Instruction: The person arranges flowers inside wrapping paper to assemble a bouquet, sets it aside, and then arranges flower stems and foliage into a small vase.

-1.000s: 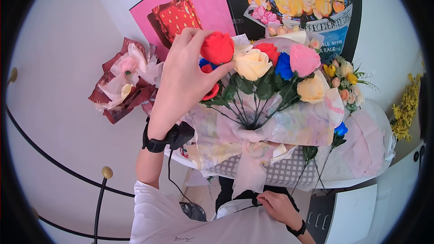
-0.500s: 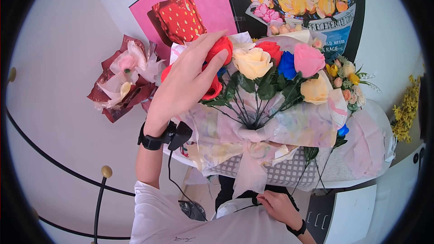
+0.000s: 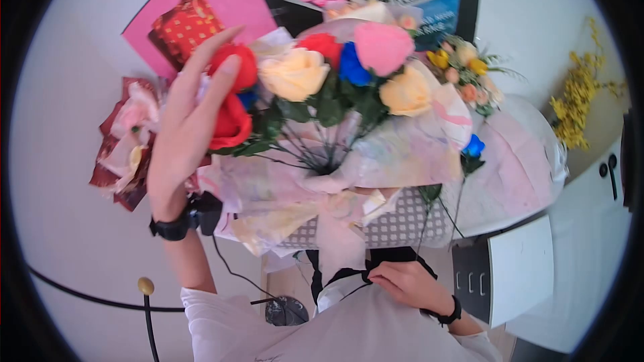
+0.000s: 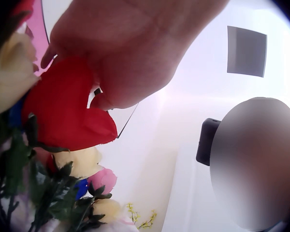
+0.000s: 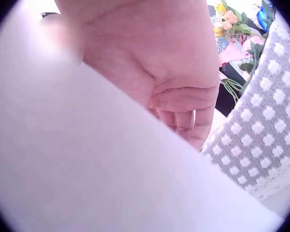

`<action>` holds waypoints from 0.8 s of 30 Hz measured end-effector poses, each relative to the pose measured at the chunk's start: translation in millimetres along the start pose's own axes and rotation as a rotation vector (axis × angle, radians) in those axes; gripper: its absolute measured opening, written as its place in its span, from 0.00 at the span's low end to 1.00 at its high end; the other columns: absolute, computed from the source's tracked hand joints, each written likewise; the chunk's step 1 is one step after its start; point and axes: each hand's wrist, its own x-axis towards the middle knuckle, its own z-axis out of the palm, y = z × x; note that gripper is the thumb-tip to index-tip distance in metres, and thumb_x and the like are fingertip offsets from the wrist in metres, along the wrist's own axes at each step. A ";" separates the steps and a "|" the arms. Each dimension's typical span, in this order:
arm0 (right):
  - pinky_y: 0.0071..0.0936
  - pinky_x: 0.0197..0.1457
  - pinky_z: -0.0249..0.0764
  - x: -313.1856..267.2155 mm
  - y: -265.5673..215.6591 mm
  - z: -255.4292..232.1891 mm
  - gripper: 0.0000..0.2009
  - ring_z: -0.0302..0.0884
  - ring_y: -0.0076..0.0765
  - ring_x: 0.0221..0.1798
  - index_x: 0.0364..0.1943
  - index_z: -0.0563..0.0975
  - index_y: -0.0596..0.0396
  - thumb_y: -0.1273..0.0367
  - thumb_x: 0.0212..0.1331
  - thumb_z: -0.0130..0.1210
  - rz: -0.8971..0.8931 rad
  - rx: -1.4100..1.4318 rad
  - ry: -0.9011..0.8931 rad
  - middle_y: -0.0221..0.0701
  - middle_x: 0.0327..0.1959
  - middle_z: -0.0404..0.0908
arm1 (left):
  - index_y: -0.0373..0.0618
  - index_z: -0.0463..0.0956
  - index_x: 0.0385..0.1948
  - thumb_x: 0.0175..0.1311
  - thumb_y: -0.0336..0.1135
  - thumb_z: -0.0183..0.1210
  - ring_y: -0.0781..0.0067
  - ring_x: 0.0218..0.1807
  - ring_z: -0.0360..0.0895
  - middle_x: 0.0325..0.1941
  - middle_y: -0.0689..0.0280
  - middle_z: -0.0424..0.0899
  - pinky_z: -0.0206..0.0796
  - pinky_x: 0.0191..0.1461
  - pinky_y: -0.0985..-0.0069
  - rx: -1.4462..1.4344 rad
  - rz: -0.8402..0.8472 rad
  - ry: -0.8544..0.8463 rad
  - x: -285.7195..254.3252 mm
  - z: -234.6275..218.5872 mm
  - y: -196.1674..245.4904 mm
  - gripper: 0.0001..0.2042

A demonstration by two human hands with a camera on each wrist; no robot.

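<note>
My left hand (image 3: pixel 181 127) reaches up along the left side of a bouquet of artificial roses, fingers extended against the upper red rose (image 3: pixel 240 67). A lower red rose (image 3: pixel 231 124) sits beside the palm. In the left wrist view, a large red rose (image 4: pixel 63 106) lies under the hand, its petals close to the thumb. Cream (image 3: pixel 293 74), pink (image 3: pixel 384 48) and blue roses (image 3: pixel 354 65) fill the rest of the bouquet, which has pastel wrapping paper (image 3: pixel 409 157) and a pale ribbon (image 3: pixel 341 234). My right hand (image 3: pixel 409 285) rests loosely at the waist, against the white shirt (image 5: pixel 111 159).
The bouquet lies on a grey-and-white patterned cushion (image 3: pixel 422 218). A burgundy-wrapped bouquet (image 3: pixel 127 134) stands at left, small peach and yellow flowers (image 3: pixel 469 70) at right. A loose blue rose (image 3: pixel 473 145) lies near pink paper (image 3: pixel 516 154). A black cable (image 3: pixel 231 268) hangs from the left wrist.
My left hand has loosened from the upper red rose, its fingers straightening and its palm lowering beside the flowers. The head view has turned, shifting the scene leftward. The right hand stays at the waist.
</note>
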 end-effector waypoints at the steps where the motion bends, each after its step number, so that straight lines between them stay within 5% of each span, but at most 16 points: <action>1: 0.37 0.35 0.78 -0.4 -4.3 -10.8 0.05 0.82 0.48 0.32 0.39 0.79 0.60 0.74 0.60 0.59 0.027 -0.005 0.017 0.37 0.32 0.82 | 0.40 0.70 0.66 0.78 0.39 0.52 0.77 0.62 0.70 0.61 0.62 0.79 0.58 0.69 0.77 0.010 -0.011 -0.007 -2.1 0.2 6.9 0.20; 5: 0.31 0.35 0.78 -13.7 -14.2 -65.8 0.03 0.85 0.40 0.32 0.35 0.80 0.61 0.79 0.59 0.59 0.258 -0.024 0.298 0.39 0.31 0.84 | 0.39 0.70 0.66 0.80 0.42 0.47 0.72 0.68 0.70 0.64 0.59 0.77 0.55 0.73 0.74 0.106 0.043 0.150 -8.4 7.6 16.6 0.21; 8: 0.23 0.29 0.70 -19.1 -1.3 -86.1 0.02 0.74 0.30 0.22 0.34 0.78 0.62 0.77 0.64 0.57 0.496 -0.159 0.802 0.36 0.24 0.80 | 0.37 0.70 0.66 0.79 0.42 0.45 0.69 0.70 0.69 0.66 0.57 0.76 0.54 0.75 0.70 0.287 0.183 0.294 -20.7 -2.5 19.7 0.22; 11: 0.27 0.27 0.67 -27.6 27.6 -91.9 0.05 0.73 0.32 0.21 0.33 0.77 0.62 0.74 0.64 0.59 0.646 -0.384 0.792 0.37 0.23 0.80 | 0.33 0.67 0.67 0.76 0.40 0.42 0.62 0.73 0.66 0.71 0.54 0.71 0.53 0.77 0.63 0.283 0.180 0.421 -64.0 -12.3 35.9 0.24; 13: 0.34 0.27 0.67 -27.3 42.7 -83.0 0.09 0.75 0.40 0.22 0.32 0.77 0.61 0.69 0.63 0.62 0.660 -0.410 0.724 0.38 0.23 0.80 | 0.31 0.69 0.63 0.75 0.39 0.42 0.59 0.66 0.72 0.64 0.52 0.76 0.61 0.70 0.64 0.005 0.207 0.692 -120.8 -22.5 8.1 0.23; 14: 0.34 0.27 0.67 -25.5 47.9 -79.8 0.09 0.75 0.40 0.22 0.32 0.77 0.61 0.69 0.63 0.62 0.650 -0.410 0.710 0.38 0.23 0.80 | 0.34 0.74 0.55 0.74 0.40 0.45 0.61 0.54 0.76 0.52 0.51 0.79 0.67 0.61 0.65 -0.549 0.300 0.373 -156.4 -22.1 1.1 0.19; 15: 0.37 0.28 0.68 -21.6 53.0 -77.3 0.11 0.76 0.43 0.23 0.31 0.77 0.61 0.67 0.62 0.63 0.693 -0.488 0.684 0.39 0.23 0.80 | 0.38 0.75 0.47 0.73 0.42 0.50 0.67 0.42 0.76 0.38 0.57 0.79 0.69 0.51 0.66 0.004 0.463 0.081 -171.6 -35.0 8.0 0.15; 16: 0.40 0.29 0.69 -15.6 56.3 -76.6 0.12 0.77 0.47 0.25 0.30 0.77 0.60 0.65 0.61 0.64 0.732 -0.566 0.653 0.40 0.23 0.80 | 0.40 0.77 0.37 0.70 0.42 0.56 0.67 0.38 0.79 0.35 0.61 0.82 0.71 0.48 0.63 -0.023 0.740 0.022 -156.3 -10.6 21.7 0.12; 19: 0.42 0.32 0.71 -8.9 67.7 -86.0 0.12 0.79 0.50 0.28 0.28 0.78 0.60 0.64 0.59 0.65 0.830 -0.555 0.576 0.40 0.22 0.81 | 0.38 0.83 0.42 0.60 0.30 0.66 0.60 0.40 0.84 0.46 0.59 0.88 0.76 0.47 0.66 -0.268 0.390 -0.449 -184.9 4.7 10.5 0.10; 20: 0.42 0.32 0.72 -10.4 75.5 -89.8 0.12 0.80 0.49 0.28 0.28 0.79 0.60 0.65 0.58 0.66 0.842 -0.527 0.564 0.40 0.22 0.81 | 0.38 0.83 0.42 0.60 0.30 0.66 0.60 0.40 0.84 0.46 0.59 0.88 0.76 0.47 0.66 -0.254 0.381 -0.427 -197.2 11.4 -0.5 0.10; 22: 0.39 0.31 0.72 -8.5 81.9 -92.2 0.11 0.80 0.45 0.25 0.28 0.80 0.61 0.67 0.57 0.66 0.845 -0.497 0.568 0.39 0.21 0.81 | 0.36 0.81 0.48 0.58 0.22 0.65 0.58 0.42 0.84 0.46 0.59 0.88 0.76 0.48 0.65 -0.529 0.015 -0.428 -224.5 24.2 -16.0 0.15; 24: 0.35 0.29 0.71 -9.3 83.4 -94.8 0.10 0.78 0.38 0.22 0.27 0.80 0.64 0.69 0.55 0.66 0.857 -0.426 0.575 0.38 0.18 0.80 | 0.36 0.80 0.49 0.62 0.21 0.62 0.60 0.44 0.84 0.46 0.60 0.88 0.75 0.48 0.68 -0.544 -0.104 -0.384 -244.6 29.1 -18.3 0.13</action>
